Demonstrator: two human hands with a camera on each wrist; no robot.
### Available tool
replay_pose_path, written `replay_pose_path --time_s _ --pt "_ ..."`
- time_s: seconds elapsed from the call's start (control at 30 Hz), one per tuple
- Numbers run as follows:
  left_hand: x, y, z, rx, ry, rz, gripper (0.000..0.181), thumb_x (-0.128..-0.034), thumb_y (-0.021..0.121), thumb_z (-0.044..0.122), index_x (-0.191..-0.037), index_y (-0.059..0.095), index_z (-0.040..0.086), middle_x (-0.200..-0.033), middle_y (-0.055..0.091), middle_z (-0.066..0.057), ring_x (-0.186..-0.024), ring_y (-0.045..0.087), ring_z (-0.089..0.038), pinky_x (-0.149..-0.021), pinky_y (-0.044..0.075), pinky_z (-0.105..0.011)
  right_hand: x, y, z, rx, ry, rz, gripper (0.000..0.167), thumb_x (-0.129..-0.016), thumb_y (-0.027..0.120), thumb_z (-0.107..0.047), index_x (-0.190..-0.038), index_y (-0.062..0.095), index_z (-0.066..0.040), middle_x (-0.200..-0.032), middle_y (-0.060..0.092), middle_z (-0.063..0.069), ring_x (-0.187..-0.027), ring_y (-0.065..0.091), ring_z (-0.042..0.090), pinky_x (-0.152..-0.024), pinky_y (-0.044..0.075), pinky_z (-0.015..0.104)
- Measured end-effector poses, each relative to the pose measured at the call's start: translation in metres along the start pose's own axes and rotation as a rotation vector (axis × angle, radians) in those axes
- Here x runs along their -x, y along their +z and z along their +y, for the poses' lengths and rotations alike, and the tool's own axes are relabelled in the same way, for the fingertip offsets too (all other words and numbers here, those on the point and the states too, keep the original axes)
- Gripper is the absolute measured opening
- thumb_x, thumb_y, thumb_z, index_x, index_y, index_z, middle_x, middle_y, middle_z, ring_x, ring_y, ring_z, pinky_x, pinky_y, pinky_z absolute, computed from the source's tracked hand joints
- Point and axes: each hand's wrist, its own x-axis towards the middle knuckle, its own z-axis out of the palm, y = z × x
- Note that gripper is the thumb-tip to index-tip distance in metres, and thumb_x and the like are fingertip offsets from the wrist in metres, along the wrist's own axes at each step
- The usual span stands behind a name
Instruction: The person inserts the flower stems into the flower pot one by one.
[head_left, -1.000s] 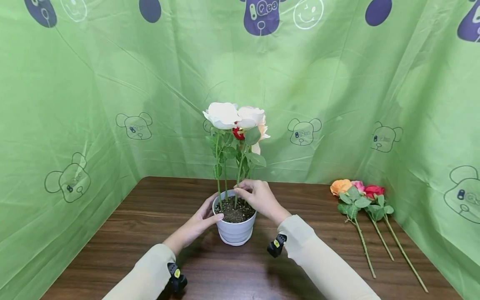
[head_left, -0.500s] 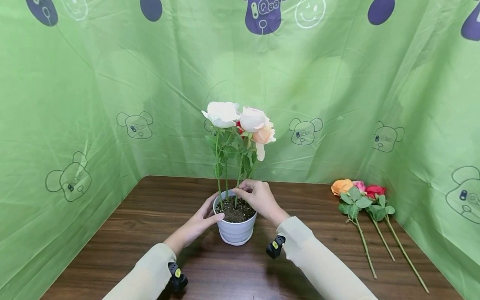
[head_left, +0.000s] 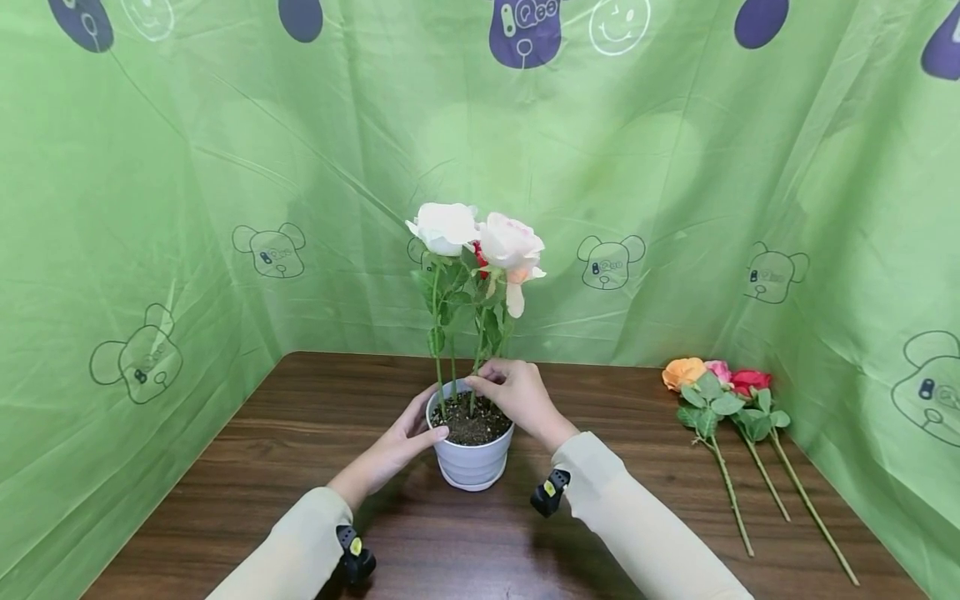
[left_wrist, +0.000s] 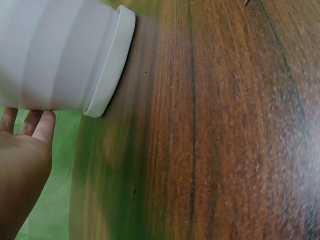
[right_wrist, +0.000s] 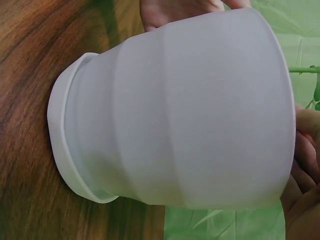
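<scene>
A white ridged flower pot (head_left: 471,462) with dark soil (head_left: 468,431) stands on its saucer in the head view. My left hand (head_left: 397,448) holds its left side, thumb at the rim; in the left wrist view the fingers (left_wrist: 45,127) touch the pot's wall. My right hand (head_left: 522,402) pinches a rose stem (head_left: 480,342) low down, just above the soil. A white rose (head_left: 444,228) and a pale pink rose (head_left: 512,242) rise from the pot. Behind them a red rose (head_left: 481,260) and a peach rose (head_left: 516,298) are partly hidden.
Three roses lie on the brown wooden table (head_left: 300,467) at the right: an orange rose (head_left: 683,373), a pink rose (head_left: 717,370) and a red one, stems pointing toward the front. A green printed curtain (head_left: 375,125) encloses the table at the back and sides.
The pale pink rose's head has shifted a little to the right and tilted. The peach rose swung right into fuller view, then back partly behind it. Both hands have stayed nearly in place.
</scene>
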Motion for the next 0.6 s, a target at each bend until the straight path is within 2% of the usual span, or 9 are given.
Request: replay_pose_path --time_s 0.13,0.3,0.47,0.6 --pt "0.0006 -0.0002 0.0004 -0.006 -0.005 0.006 0.073 -0.1016 0.059 0.015 -0.161 0.016 0.021 -0.165 0.016 -0.01 -0.149 0.02 -0.03 -0.117 0.025 -0.049 -0.0003 0.0011 -0.0037 0.022 -0.041 -0.001 0.011 -0.092 0.075 -0.029 -0.084 0.078 -0.021 -0.072 0.068 -0.015 -0.066 0.063 0.002 -0.06 0.053 0.026" --pt "0.0004 -0.0006 0.0001 -0.006 -0.005 0.007 0.073 -0.1017 0.058 0.015 -0.161 0.016 0.019 -0.165 0.016 -0.012 -0.149 0.021 -0.031 -0.117 0.025 -0.05 0.0001 0.0036 -0.0083 0.074 -0.078 0.031 0.01 -0.091 0.077 -0.028 -0.085 0.079 -0.021 -0.075 0.071 -0.014 -0.068 0.064 -0.001 -0.063 0.054 0.023" --pt "-0.0001 -0.0009 0.0004 -0.003 -0.004 -0.002 0.075 -0.1019 0.058 0.015 -0.161 0.013 0.014 -0.165 0.015 -0.013 -0.149 0.019 -0.031 -0.117 0.024 -0.05 0.0028 0.0029 -0.0082 0.077 -0.067 0.052 0.01 -0.089 0.078 -0.031 -0.084 0.079 -0.022 -0.076 0.072 -0.016 -0.068 0.064 -0.003 -0.062 0.054 0.022" --pt "0.0006 -0.0005 0.0012 0.004 -0.009 -0.002 0.074 -0.1019 0.058 0.015 -0.161 0.014 0.017 -0.166 0.015 -0.011 -0.149 0.019 -0.03 -0.117 0.024 -0.05 0.0039 0.0018 -0.0054 0.079 -0.064 0.057 0.011 -0.089 0.078 -0.033 -0.084 0.079 -0.023 -0.076 0.072 -0.016 -0.068 0.064 -0.004 -0.062 0.055 0.022"
